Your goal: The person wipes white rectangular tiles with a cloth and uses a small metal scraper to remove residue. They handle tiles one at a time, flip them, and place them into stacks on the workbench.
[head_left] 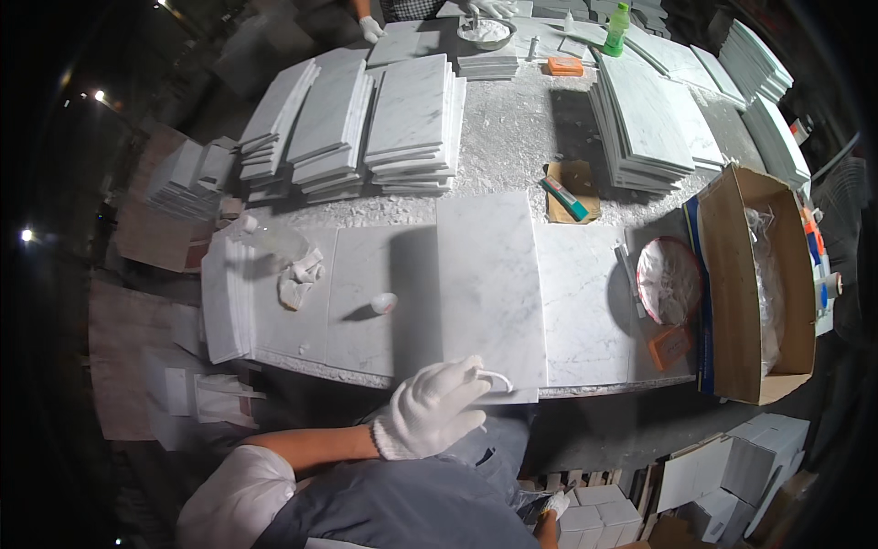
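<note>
My left hand [428, 412], in a white knit glove, is at the near edge of a grey-veined white marble tile [489, 284]. Its fingers are curled, and a thin white curved piece shows at the fingertips; I cannot make out what it is. The tile overhangs the table's front edge and casts a shadow to its left, so it appears raised above the tiles beneath. Low at my right side is my right hand [554, 505], gloved in white and partly hidden by my clothing; its fingers are too small to read. A small white rounded object [383, 303] stands left of the tile.
Marble tile stacks [407, 110] stand back left, another stack [645, 119] back right. A cardboard box [786, 284], a bowl [669, 279] and an orange block [669, 348] sit at right. Crumpled paper [300, 276] lies left. Across the table are a co-worker's gloved hands [371, 29].
</note>
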Tool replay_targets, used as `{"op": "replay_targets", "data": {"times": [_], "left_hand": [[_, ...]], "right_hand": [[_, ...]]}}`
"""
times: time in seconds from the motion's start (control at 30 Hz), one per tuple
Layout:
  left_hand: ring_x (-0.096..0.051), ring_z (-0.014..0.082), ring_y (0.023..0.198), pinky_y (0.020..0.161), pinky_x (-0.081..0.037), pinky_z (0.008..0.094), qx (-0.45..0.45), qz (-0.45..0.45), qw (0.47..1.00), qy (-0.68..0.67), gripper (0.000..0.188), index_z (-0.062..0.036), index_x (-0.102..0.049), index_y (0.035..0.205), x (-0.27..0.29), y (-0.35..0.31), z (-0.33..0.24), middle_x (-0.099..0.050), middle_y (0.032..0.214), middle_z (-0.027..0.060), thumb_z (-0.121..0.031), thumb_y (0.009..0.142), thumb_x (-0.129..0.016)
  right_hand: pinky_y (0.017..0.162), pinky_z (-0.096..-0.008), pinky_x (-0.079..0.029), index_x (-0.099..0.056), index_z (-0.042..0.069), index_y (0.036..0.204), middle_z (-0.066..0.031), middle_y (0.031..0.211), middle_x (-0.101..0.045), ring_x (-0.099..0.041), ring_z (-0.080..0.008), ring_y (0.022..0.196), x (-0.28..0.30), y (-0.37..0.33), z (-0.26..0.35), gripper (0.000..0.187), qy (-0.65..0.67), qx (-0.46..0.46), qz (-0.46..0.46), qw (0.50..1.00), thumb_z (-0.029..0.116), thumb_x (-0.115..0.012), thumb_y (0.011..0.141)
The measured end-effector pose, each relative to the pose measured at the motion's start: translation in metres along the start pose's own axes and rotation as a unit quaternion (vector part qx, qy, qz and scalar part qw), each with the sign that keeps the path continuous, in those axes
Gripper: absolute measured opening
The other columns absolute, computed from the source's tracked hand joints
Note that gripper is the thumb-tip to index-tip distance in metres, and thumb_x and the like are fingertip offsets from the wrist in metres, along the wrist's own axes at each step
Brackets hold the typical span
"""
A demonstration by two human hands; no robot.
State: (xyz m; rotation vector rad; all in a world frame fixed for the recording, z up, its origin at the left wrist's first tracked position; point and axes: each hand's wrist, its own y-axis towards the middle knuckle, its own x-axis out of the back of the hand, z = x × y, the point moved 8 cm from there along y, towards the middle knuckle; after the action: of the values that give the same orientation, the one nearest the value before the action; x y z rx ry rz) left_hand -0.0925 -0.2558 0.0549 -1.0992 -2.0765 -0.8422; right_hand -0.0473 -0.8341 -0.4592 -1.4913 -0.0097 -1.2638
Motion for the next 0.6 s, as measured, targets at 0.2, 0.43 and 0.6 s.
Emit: {"op": "replay_targets", "data": {"times": [0.2, 0.43, 0.6], "left_hand": [[-0.062, 0.0377, 0.11, 0.095, -0.052, 0.0439, -0.024, -0.015, 0.999, -0.023, 0.041, -0.0037, -0.067, 0.118, 0.015, 0.016, 0.033, -0.059, 0.129, 0.018, -0.016, 0.081, -0.079], [-0.065, 0.0349, 0.109, 0.092, -0.055, 0.0434, 0.039, -0.039, 0.998, 0.004, 0.043, -0.0034, -0.07, 0.117, 0.019, 0.04, 0.057, -0.06, 0.129, 0.0152, -0.016, 0.078, -0.081], [-0.064, 0.0339, 0.109, 0.095, -0.053, 0.0429, 0.121, -0.032, 0.992, 0.007, 0.04, -0.0053, -0.071, 0.117, 0.015, 0.07, 0.075, -0.062, 0.128, 0.0117, -0.016, 0.08, -0.079]], "right_hand": [[0.079, -0.0382, -0.05, -0.066, 0.003, 0.11, -0.0153, 0.101, -0.07, -0.065, -0.0299, 0.09, -0.03, 0.006, 0.06, 0.023, -0.164, 0.204, -0.009, 0.965, 0.018, -0.05, 0.101], [0.08, -0.0395, -0.058, -0.074, 0.01, 0.107, -0.0123, 0.111, -0.074, -0.074, -0.0271, 0.101, -0.109, -0.054, 0.22, 0.023, -0.597, 0.367, 0.145, 0.699, 0.017, -0.055, 0.097], [0.085, -0.0427, -0.058, -0.075, 0.008, 0.108, -0.0173, 0.114, -0.072, -0.071, -0.0325, 0.103, -0.142, -0.019, 0.232, 0.025, -0.639, 0.417, 0.185, 0.62, 0.015, -0.053, 0.099]]}}
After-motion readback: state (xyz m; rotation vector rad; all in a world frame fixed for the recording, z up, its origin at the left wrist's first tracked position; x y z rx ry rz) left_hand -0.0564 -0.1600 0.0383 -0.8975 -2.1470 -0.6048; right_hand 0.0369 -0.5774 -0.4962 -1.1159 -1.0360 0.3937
